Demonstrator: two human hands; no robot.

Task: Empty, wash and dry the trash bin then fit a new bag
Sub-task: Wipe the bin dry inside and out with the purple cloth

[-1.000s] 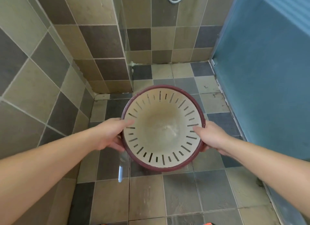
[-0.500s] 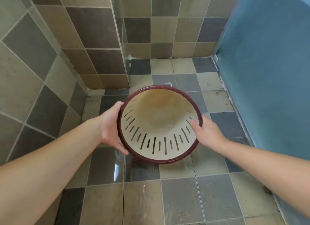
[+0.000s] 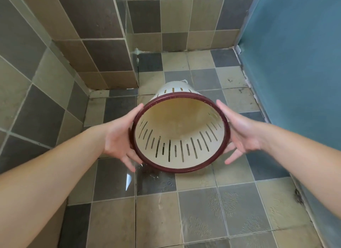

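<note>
Tipped further over since a second ago, your bin now faces its mouth back at you instead of up.

Around you lie the brown-and-grey tiled bathroom floor, wet in patches, and the blue wall panel on your right. Held between them, clear of the floor, is the cream slotted plastic trash bin with the dark red rim: its long axis runs away from you, base far and slightly up, mouth near and empty. Your left hand and right hand press flat against opposite sides of the rim, fingers straight and spread, not curled round it; both sit equally near. Likely you're draining rinse water, so keep the pressure even.
</note>
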